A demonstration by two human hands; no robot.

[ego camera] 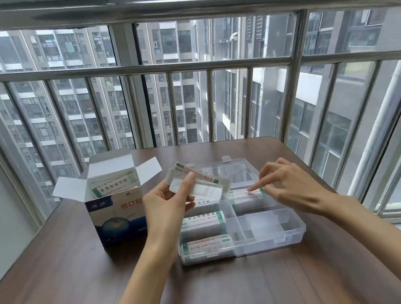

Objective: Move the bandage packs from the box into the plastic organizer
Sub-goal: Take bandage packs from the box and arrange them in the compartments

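The bandage packs (197, 188) were spread over three places at this moment. A small bundle of them was in the grip of the left hand (166, 205), pinched between thumb and fingers and held above the far left part of the plastic organizer (270, 242). Other packs already lay in the organizer: two filled compartments on its left side, one at the near edge and one just behind it, and one more pack in a middle compartment on the right. Some packs still stood inside the cardboard box (115, 205), whose flaps were open.

The right hand (289, 184) held nothing; its fingers were loosely stretched, and the index fingertip touched the pack in the right middle compartment, as if pressing it flat. I judge that the step in hand was placing, with the task partly done. The next move probably calls for lowering the held bundle into a free compartment; the near right ones looked empty. The packs were thin, white, flat strips with green ends and red print, so they may slide apart if the pinch loosens.

The organizer was clear plastic with its lid open behind, on a dark wooden tabletop (59, 295), just beside the box.
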